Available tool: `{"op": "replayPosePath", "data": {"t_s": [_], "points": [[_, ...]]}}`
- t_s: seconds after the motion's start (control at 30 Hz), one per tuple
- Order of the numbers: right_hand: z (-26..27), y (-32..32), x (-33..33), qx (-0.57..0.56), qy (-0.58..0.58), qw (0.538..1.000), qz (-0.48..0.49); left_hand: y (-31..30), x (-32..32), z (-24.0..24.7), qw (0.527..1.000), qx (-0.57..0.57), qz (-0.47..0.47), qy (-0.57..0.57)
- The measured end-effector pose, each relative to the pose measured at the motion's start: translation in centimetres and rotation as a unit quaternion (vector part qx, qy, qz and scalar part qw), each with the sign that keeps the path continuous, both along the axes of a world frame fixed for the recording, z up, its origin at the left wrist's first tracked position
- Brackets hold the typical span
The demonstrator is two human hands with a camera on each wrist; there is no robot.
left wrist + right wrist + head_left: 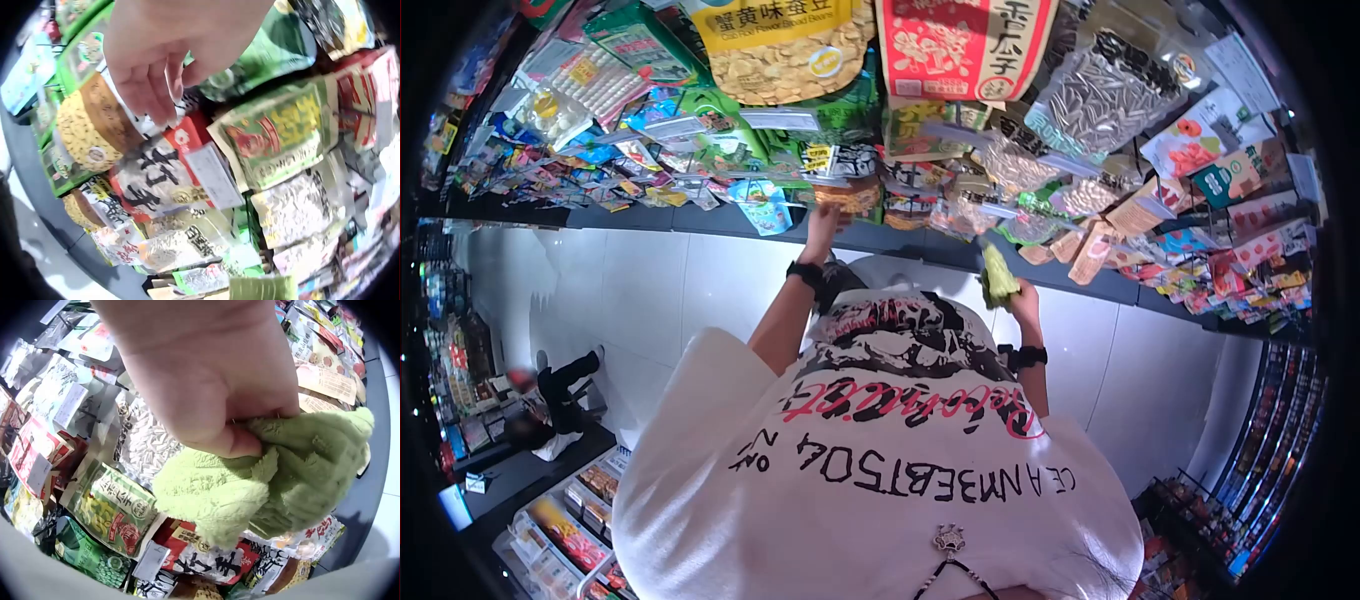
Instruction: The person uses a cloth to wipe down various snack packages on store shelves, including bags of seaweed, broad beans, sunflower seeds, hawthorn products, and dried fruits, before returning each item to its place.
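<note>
In the head view my right hand [1027,303] holds a bunched light-green cloth [1000,274] in front of the shelf edge. The right wrist view shows the fuzzy cloth [312,472] gathered under the thumb and fingers and hanging out on both sides. My left hand [824,226] is at the front row of snack bags, beside a brown-and-tan bag [847,197]. Seen from the left wrist, its loosely bent fingers [153,94] reach down over the top of a tan nut bag [94,128], beside a red-and-white bag [162,175].
Hanging snack bags fill the rack, among them a yellow bean bag [785,50] and a red seed bag [960,45]. A dark shelf edge [700,222] runs below them. Behind at left, another person [565,395] is near a counter. Packed shelves [1265,440] stand at right.
</note>
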State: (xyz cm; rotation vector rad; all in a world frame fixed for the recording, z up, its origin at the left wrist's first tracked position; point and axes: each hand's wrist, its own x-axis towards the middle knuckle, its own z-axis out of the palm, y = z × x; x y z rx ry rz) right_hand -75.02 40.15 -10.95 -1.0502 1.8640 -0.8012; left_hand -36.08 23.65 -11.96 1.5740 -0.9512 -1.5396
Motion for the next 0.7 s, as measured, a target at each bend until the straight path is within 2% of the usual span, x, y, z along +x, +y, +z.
{"op": "replayPosePath", "data": {"t_s": [0.03, 0.07, 0.1, 0.17, 0.2, 0.3, 0.4, 0.43, 0.47, 0.5, 0.53, 0.57, 0.6, 0.63, 0.67, 0.7], "points": [[-1.7, 0.1, -0.3, 0.054, 0.004, 0.998, -0.017, 1.4, 1.8, 0.0, 0.999, 0.035, -0.018, 0.0], [-4.0, 0.6, -1.0, 0.038, 0.09, 0.994, 0.051, 2.8, 3.5, -0.2, 0.999, 0.043, 0.003, -0.004], [-4.0, 1.0, -0.7, 0.054, 0.142, 0.986, 0.068, 3.9, 4.9, -0.2, 0.999, 0.049, 0.023, -0.006], [-9.4, 2.8, -2.4, 0.113, 0.206, 0.967, 0.095, 5.6, 7.2, 0.4, 0.993, 0.092, 0.075, -0.003], [-9.4, 3.1, -2.0, 0.104, 0.204, 0.968, 0.102, 6.5, 8.2, 0.9, 0.991, 0.104, 0.085, -0.012], [-8.2, 2.7, -0.7, 0.215, 0.02, 0.976, -0.039, 9.1, 10.7, 0.8, 0.983, 0.144, 0.108, -0.025], [-7.2, 2.5, 0.0, 0.325, -0.157, 0.917, -0.171, 11.8, 12.3, -2.6, 0.974, 0.201, 0.083, -0.066], [-7.6, 2.6, -0.3, 0.32, -0.158, 0.92, -0.164, 12.8, 12.7, -4.6, 0.969, 0.219, 0.068, -0.09], [-8.6, 2.1, -0.7, 0.29, -0.167, 0.935, -0.115, 13.8, 12.9, -7.0, 0.957, 0.231, 0.042, -0.172], [-9.6, 0.6, 0.1, 0.252, -0.178, 0.949, -0.064, 13.9, 13.4, -7.8, 0.937, 0.233, -0.09, -0.245], [-8.9, -0.7, 1.4, 0.246, -0.11, 0.962, -0.033, 13.8, 14.7, -11.1, 0.929, 0.265, -0.11, -0.234], [-8.6, -1.8, 1.9, 0.2, -0.102, 0.974, 0.006, 12.9, 14.3, -8.8, 0.935, 0.305, -0.014, -0.181], [-9.2, -2.6, 2.7, 0.203, -0.155, 0.966, -0.036, 12.0, 15.5, -10.5, 0.932, 0.316, -0.031, -0.173], [-5.8, -3.8, 4.9, 0.211, -0.183, 0.959, -0.045, 11.1, 16.4, -12.2, 0.935, 0.299, -0.003, -0.194], [-7.5, -4.4, 5.2, 0.214, -0.251, 0.941, -0.075, 9.9, 16.1, -10.0, 0.936, 0.265, -0.005, -0.23], [-5.7, -5.0, 7.0, 0.174, -0.313, 0.929, -0.09, 8.6, 16.5, -9.6, 0.937, 0.24, -0.037, -0.249]]}}
